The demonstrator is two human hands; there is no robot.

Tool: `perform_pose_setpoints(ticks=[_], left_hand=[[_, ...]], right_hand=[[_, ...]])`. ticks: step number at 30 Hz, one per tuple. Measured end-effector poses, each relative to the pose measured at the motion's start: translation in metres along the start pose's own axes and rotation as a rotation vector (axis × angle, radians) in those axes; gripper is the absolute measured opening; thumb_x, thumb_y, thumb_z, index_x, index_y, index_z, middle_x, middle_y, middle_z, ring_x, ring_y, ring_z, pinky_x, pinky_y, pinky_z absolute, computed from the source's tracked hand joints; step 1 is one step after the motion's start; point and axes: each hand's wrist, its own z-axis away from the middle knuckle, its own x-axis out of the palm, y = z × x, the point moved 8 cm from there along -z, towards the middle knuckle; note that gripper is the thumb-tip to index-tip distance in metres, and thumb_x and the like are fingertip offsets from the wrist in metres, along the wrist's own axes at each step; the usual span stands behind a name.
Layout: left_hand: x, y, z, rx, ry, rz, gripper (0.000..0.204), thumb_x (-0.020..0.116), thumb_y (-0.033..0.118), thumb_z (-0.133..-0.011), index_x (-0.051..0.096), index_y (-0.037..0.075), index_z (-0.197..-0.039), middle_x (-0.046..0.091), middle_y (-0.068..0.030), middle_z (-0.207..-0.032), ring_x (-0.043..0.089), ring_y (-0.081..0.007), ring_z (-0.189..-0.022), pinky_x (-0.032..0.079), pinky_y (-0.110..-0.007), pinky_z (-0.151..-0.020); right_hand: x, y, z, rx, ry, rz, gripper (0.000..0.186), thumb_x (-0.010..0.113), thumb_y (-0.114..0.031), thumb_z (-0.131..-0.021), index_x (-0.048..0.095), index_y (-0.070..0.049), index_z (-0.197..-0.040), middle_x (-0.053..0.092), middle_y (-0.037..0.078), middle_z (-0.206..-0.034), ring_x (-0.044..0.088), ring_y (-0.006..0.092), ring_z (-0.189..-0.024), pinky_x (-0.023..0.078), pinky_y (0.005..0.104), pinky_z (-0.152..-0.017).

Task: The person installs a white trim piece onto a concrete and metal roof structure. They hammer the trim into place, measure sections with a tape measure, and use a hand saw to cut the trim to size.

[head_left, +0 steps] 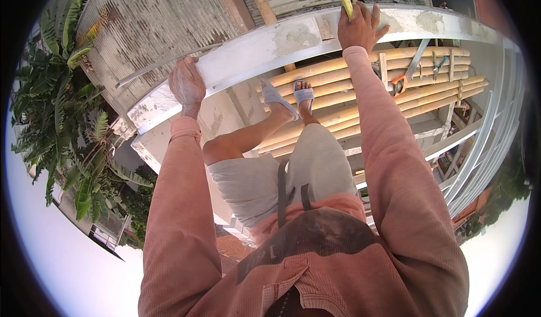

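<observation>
While left hand (186,84) clamps onto white beam (248,58), right hand (361,28) grips yellow-handled hammer (345,2) at beam's far edge

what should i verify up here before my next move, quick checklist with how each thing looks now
1. Left hand on the white ledge: ok, it rests at the ledge's edge.
2. Hammer in the right hand: ok, its yellow handle is there; grip firmness, cannot tell.
3. Footwear: not ok in my judgement; the sandals are open-toed.
4. Bamboo poles bearing weight: cannot tell; strength and fastening don't show.
5. Orange-handled saw away from the feet: ok, it is off to their right.
</observation>
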Motion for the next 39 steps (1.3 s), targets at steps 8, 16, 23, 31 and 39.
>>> perform_pose_setpoints(ticks=[8,16,23,31,39], left_hand=[[-0.005,0.007,-0.006,0.020,-0.003,-0.001,0.038,0.033,0.029,-0.111,0.064,0.009,-0.101,0.071,-0.0101,-0.095,0.065,-0.0328,-0.091,0.044,-0.044,-0.089],[0.007,0.007,0.000,-0.054,-0.051,-0.008,0.045,0.031,0.035,-0.111,0.065,0.008,-0.100,0.070,-0.0145,-0.104,0.061,-0.0363,-0.099,0.043,-0.048,-0.091],[0.007,-0.011,0.001,-0.148,-0.095,-0.092,0.054,0.026,0.044,-0.111,0.063,0.005,-0.108,0.068,-0.0210,-0.107,0.058,-0.0443,-0.101,0.043,-0.053,-0.092],[0.005,0.008,0.001,-0.105,-0.080,-0.033,0.059,0.025,0.049,-0.110,0.054,-0.003,-0.113,0.062,-0.0316,-0.101,0.056,-0.0511,-0.095,0.039,-0.060,-0.084],[0.019,-0.003,0.002,-0.232,-0.171,-0.040,0.058,0.024,0.044,-0.111,0.051,-0.007,-0.116,0.056,-0.0402,-0.117,0.053,-0.0565,-0.105,0.039,-0.060,-0.086]], right_hand=[[-0.015,-0.011,0.000,-0.003,-0.051,-0.086,0.032,0.067,-0.037,-0.093,0.067,-0.019,-0.119,0.059,-0.002,-0.140,0.027,0.0301,-0.152,0.011,0.0777,-0.115],[-0.025,-0.001,0.000,0.039,-0.123,-0.146,0.033,0.069,-0.039,-0.091,0.068,-0.019,-0.117,0.057,0.001,-0.142,0.025,0.0318,-0.153,0.007,0.0782,-0.116],[-0.030,-0.002,0.000,0.032,-0.117,-0.267,0.030,0.070,-0.037,-0.089,0.070,-0.020,-0.113,0.057,0.004,-0.140,0.024,0.0345,-0.153,0.005,0.0807,-0.115],[-0.031,0.015,0.002,0.095,-0.075,-0.551,0.034,0.072,-0.032,-0.087,0.067,-0.018,-0.118,0.055,0.004,-0.140,0.024,0.0324,-0.153,0.003,0.0774,-0.117],[-0.058,0.111,0.029,0.264,-0.003,-1.265,0.029,0.072,-0.021,-0.090,0.066,-0.010,-0.116,0.056,0.011,-0.134,0.063,0.0344,-0.115,0.050,0.0490,-0.101]])
